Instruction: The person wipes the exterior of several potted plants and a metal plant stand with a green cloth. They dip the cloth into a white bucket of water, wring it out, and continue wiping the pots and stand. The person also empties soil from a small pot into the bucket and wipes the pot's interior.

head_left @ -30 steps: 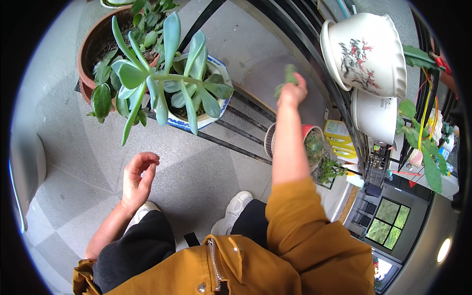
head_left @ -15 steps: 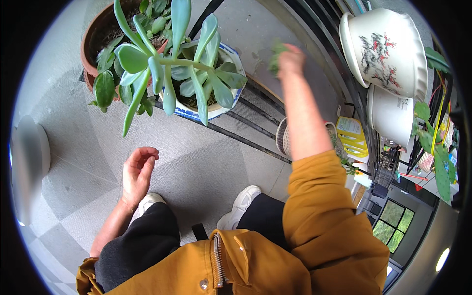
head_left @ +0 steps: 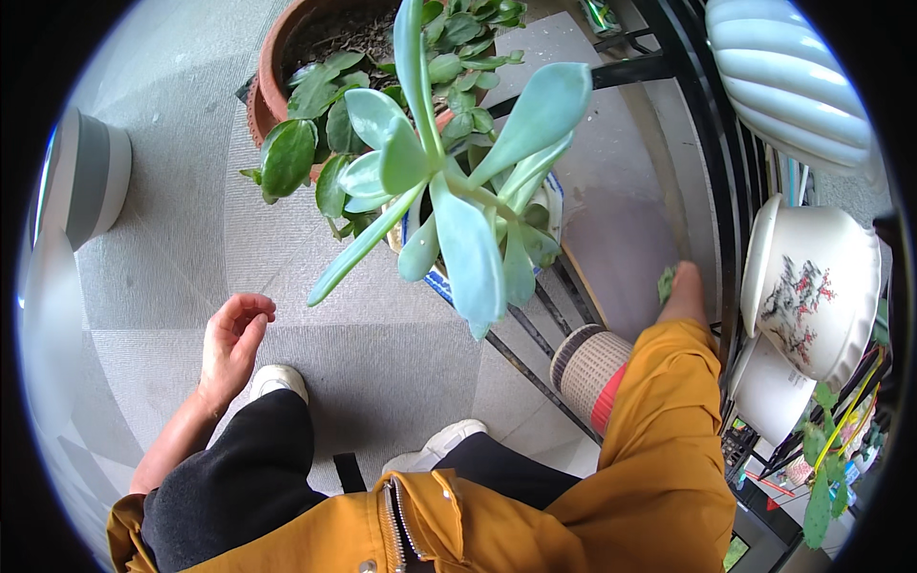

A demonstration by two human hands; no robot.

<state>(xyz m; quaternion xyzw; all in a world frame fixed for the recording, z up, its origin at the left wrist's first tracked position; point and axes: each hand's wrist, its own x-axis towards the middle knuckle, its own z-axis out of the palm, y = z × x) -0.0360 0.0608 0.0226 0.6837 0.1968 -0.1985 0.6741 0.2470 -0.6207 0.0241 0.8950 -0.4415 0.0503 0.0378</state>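
My right hand (head_left: 684, 294) reaches out at the right over a grey shelf surface (head_left: 611, 234). Its fingers are closed on a small green wad; whether that is leaf or cloth I cannot tell, and the grip is partly hidden. My left hand (head_left: 232, 349) hangs empty above the floor at the left, fingers loosely bent and the thumb apart from them. A pale-green succulent (head_left: 468, 239) with long thick leaves stands in a blue-and-white pot (head_left: 439, 285) in the upper middle. Below my right hand, next to the sleeve, is a woven beige pot (head_left: 585, 368) with a red band.
A terracotta pot (head_left: 272, 72) with dark-green plants stands behind the succulent. Black metal rack bars (head_left: 683, 48) curve along the right side. Beyond them are a ribbed pale pot (head_left: 788, 81), a white flower-painted pot (head_left: 812, 286) and a cactus (head_left: 819, 497). A grey-and-white container (head_left: 100, 177) stands left.
My right hand has come nearer and to the right with the green wad. The view has shifted, so the succulent sits further right. My left hand is still loosely bent.
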